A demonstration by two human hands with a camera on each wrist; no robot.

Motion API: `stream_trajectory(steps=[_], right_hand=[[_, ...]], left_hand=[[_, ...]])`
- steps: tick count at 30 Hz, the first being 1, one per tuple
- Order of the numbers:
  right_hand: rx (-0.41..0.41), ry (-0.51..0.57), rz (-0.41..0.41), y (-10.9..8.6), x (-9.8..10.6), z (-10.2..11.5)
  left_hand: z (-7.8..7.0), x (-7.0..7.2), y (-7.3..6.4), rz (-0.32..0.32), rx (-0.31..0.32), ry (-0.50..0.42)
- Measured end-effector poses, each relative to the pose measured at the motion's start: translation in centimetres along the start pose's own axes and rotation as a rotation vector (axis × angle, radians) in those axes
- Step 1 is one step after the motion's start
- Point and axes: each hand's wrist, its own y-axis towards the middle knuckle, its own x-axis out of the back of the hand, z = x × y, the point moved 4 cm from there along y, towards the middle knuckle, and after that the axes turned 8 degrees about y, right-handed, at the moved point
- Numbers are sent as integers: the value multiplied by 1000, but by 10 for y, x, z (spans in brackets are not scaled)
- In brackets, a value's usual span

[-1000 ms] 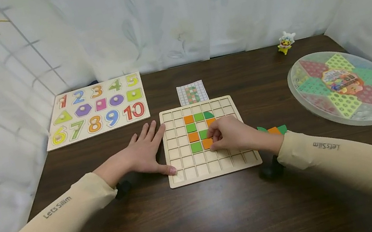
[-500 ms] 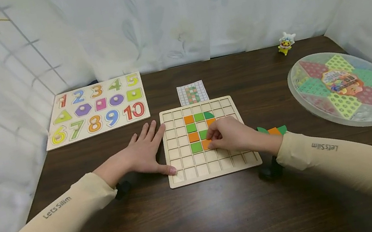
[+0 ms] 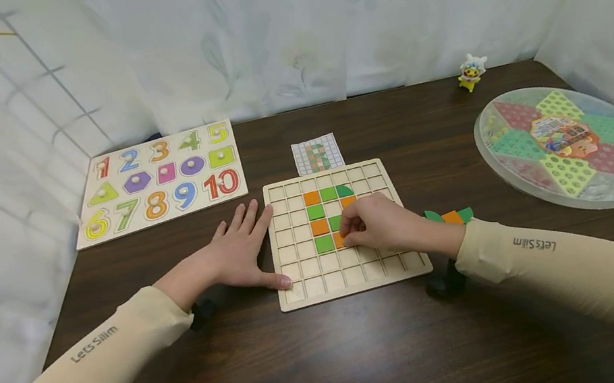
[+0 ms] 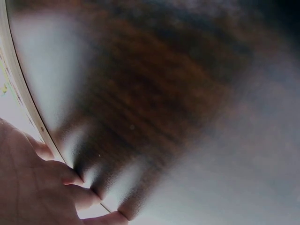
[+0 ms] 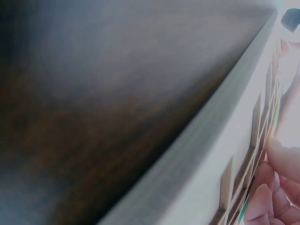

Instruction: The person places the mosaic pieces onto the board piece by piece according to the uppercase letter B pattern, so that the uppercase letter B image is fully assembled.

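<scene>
Nearest, two cream sleeves point(image 3: 97, 365) with dark lettering reached in from left and right over a dark wood-grained surface point(image 3: 325, 366). A pale wooden board point(image 3: 323, 284) with a grid of square compartments lay flat at the middle of it. The left hand point(image 3: 241, 254) rested at the left edge of the board, fingers straight and spread apart, the thumb on the board's near left part. The right hand point(image 3: 377, 223) came over the board from the right, fingers bent and clamped together on the right side of an orange tile point(image 3: 338, 241), partly hiding it. That tile was in the nearest row of pieces, just right of a green tile point(image 3: 324, 243); whether it sat fully down in its compartment could not be told. Right of the board, partly behind the right forearm, lay loose pieces point(image 3: 452, 217) in green and orange. Farther across the board, more orange and green squares filled compartments, with a dark green rounded piece point(image 3: 345, 190) at their far right. To the far right lay a round game box point(image 3: 569, 138) with a star pattern; to the far left, a number puzzle point(image 3: 158, 183). Just beyond the board was a printed card point(image 3: 317, 154). Farther still, at the right, stood a yellow and white figurine point(image 3: 471, 72), before a pale patterned curtain point(image 3: 267, 34).
</scene>
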Motion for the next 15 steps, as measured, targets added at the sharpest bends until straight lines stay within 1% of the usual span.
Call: stream_trajectory(steps=[4,8,11,15], right_hand=[[2,0,10,0,0,2],[8,14,38,-1,4,2],[5,35,41,-7,14,-2],[-27,31,-19,-16,38,-20]], left_hand=[[1,-1,0,-1,0,0],[2,-3,1,0,1,2],[2,-3,1,5,1,3],[1,-1,2,6,-1,11]])
